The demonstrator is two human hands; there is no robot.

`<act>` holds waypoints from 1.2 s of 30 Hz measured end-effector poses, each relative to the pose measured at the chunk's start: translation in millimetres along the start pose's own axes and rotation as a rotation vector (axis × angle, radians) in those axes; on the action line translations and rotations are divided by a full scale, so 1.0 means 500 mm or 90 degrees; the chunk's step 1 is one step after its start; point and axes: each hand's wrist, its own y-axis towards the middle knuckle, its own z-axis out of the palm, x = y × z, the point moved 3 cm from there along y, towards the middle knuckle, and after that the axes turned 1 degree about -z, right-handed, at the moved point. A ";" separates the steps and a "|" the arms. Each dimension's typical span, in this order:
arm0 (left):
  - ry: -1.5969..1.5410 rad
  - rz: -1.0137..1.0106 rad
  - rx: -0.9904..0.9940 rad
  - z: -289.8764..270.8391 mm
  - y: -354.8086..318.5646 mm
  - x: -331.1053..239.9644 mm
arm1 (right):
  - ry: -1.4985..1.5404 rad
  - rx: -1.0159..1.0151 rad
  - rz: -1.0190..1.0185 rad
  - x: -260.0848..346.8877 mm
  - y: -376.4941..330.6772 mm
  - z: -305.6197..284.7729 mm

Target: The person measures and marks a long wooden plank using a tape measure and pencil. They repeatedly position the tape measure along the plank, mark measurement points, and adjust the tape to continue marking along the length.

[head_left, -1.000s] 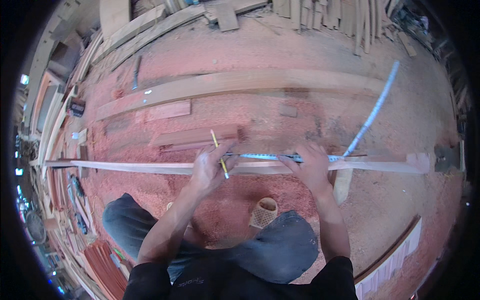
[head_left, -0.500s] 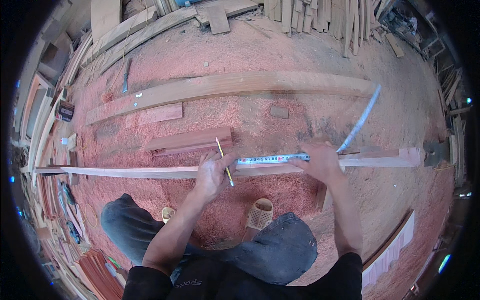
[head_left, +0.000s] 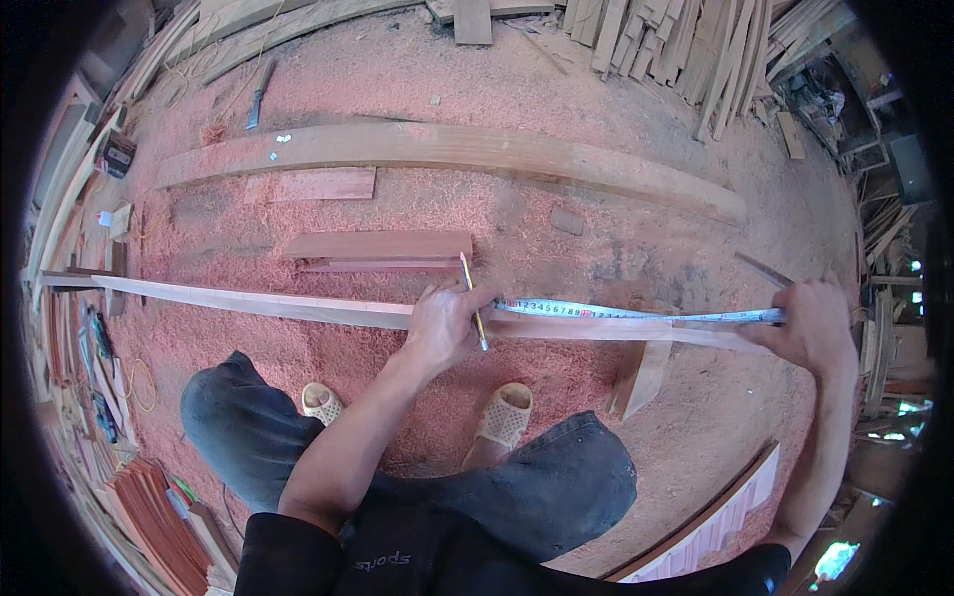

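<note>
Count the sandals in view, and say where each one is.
2: the left sandal is left of the person's left forearm; the right sandal is right of that forearm. Others may be hidden.

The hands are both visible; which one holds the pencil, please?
The left hand: a yellow pencil juts from it, whereas the right hand grips the measuring tape.

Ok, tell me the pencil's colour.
The pencil is mainly yellow; it shows best in the head view, in the left hand.
</note>
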 end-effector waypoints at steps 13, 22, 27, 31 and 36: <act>0.021 0.011 -0.056 0.012 -0.010 0.010 | -0.168 -0.096 0.074 0.101 -0.039 0.084; -0.143 -0.049 -0.047 -0.001 0.006 0.003 | -0.023 -0.111 0.215 0.077 -0.185 0.024; -0.088 0.069 -0.029 -0.015 -0.001 -0.034 | 0.302 0.139 0.103 0.159 -0.211 0.174; -0.022 0.099 0.064 -0.015 -0.008 -0.059 | 0.639 0.147 0.046 0.237 -0.135 0.292; 0.039 0.069 0.087 -0.043 -0.005 -0.058 | 0.782 0.029 -0.015 0.298 -0.064 0.304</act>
